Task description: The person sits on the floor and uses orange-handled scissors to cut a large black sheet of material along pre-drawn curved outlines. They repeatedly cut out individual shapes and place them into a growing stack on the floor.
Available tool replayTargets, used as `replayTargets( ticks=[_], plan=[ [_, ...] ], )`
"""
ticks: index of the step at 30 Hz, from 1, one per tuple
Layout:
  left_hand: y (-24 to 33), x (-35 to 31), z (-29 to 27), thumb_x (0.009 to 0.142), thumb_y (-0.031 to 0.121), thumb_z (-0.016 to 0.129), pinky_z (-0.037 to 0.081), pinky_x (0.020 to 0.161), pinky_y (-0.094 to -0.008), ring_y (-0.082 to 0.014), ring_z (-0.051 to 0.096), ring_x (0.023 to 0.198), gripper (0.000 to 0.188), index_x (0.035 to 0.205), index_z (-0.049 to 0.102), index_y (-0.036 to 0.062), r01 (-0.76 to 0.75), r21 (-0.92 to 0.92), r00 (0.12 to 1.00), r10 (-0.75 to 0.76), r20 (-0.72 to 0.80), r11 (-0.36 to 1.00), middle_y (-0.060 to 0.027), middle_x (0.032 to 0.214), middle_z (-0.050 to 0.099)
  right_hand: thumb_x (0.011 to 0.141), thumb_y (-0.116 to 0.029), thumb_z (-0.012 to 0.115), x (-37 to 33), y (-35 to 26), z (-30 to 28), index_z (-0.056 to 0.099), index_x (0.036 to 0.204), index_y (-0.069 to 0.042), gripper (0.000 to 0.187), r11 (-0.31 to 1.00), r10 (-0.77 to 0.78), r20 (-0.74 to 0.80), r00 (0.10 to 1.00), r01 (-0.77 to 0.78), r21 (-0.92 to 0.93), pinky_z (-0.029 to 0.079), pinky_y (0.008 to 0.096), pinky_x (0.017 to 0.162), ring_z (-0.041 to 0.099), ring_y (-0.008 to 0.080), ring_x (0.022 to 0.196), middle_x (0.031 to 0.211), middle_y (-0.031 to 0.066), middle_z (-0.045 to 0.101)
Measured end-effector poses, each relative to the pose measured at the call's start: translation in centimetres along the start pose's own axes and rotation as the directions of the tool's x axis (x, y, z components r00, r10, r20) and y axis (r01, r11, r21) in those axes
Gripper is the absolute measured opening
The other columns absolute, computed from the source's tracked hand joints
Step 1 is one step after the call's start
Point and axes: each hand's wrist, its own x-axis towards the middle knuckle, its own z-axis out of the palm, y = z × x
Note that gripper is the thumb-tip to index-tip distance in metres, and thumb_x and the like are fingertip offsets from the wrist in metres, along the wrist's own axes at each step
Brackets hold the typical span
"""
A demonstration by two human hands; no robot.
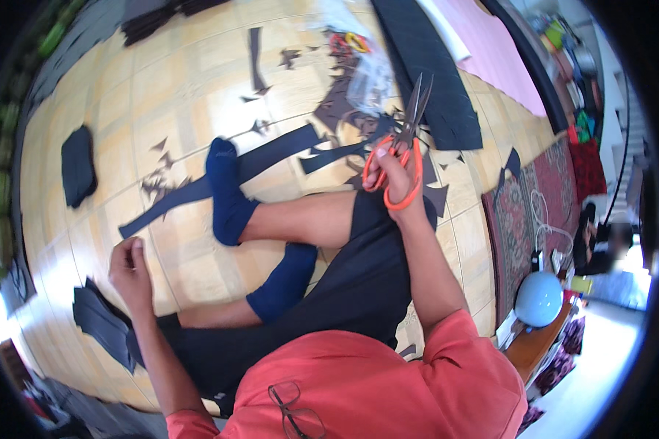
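Note:
My right hand (pixel 395 175) grips orange-handled scissors (pixel 415 117) above my bent knee, their blades slightly parted and pointing away from me. Out to the left, my left hand (pixel 130 274) is loosely closed, fingertips drawn together with nothing visible in them. Just beyond those fingertips lies one end of a long dark fabric strip (pixel 172 199). The strip runs under my blue-socked foot (pixel 227 194). A shorter dark strip (pixel 337 155) lies to its right, below a heap of brown fabric scraps (pixel 337 106).
Dark folded pieces (pixel 79 167) lie at the left, and more cut pieces (pixel 102 322) near my left forearm. Clear plastic (pixel 370 80) and a long dark cloth (pixel 432 80) are at the far side. To the right are a patterned rug (pixel 512 227) and a light-blue ball-like object (pixel 539 298).

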Motion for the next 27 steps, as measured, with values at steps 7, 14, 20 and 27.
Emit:
replayTargets(
  ticks=[7, 14, 20, 27],
  plan=[
    [16.8, 1.9, 14.4, 0.089, 0.013, 0.067, 0.046, 0.058, -0.0231, -0.0091, 0.057, 0.065, 0.013, 0.091, 0.067, 0.0000, -0.111, -0.324, 0.915, 0.223, 0.335, 0.940, -0.0059, 0.075, 0.065, 0.089, -0.016, 0.059, 0.4, -0.3, -9.3, 0.051, 0.096, -0.001, 0.018, 0.989, -0.046, -0.314, 0.948, 0.087, 0.117, 0.049, 0.0286, 0.049, 0.056, 0.0147, 0.054, 0.072, 0.0080, 0.056],
    [26.4, 1.4, 27.6, 0.088, 0.009, 0.068, 0.047, 0.061, -0.0218, -0.0071, 0.056, 0.068, 0.018, 0.101, 0.064, -0.0021, -0.010, -0.483, 0.621, 0.384, 0.683, 0.876, -0.0046, 0.080, 0.064, 0.090, -0.017, 0.057, 7.8, 3.9, -24.9, 0.051, 0.099, 0.002, 0.021, 0.994, -0.079, -0.728, 0.681, 0.112, -0.003, 0.051, 0.0285, 0.051, 0.059, 0.0157, 0.059, 0.078, 0.0119, 0.060],
    [33.3, 0.1, 37.6, 0.094, 0.018, 0.061, 0.055, 0.075, -0.0299, -0.0172, 0.061, 0.094, 0.044, 0.131, 0.046, -0.0026, 0.328, -0.516, 0.360, 0.400, 0.843, 0.792, -0.0112, 0.110, 0.058, 0.091, -0.015, 0.060, 14.4, 5.8, -34.0, 0.052, 0.092, 0.002, 0.019, 0.952, -0.305, -0.836, 0.456, 0.117, -0.283, 0.051, 0.0278, 0.054, 0.063, 0.0162, 0.066, 0.078, 0.0122, 0.063],
    [38.9, 0.0, 47.3, 0.092, 0.022, 0.063, 0.055, 0.082, -0.0349, -0.0272, 0.060, 0.101, 0.069, 0.141, 0.025, -0.0086, 0.752, -0.326, 0.398, -0.001, 0.917, 0.573, -0.0182, 0.122, 0.046, 0.088, -0.025, 0.069, 18.2, 6.1, -35.3, 0.054, 0.084, -0.001, 0.028, 0.772, -0.574, -0.800, 0.173, -0.211, -0.599, 0.047, 0.0391, 0.061, 0.059, 0.0286, 0.061, 0.068, 0.0123, 0.060]
  ],
)
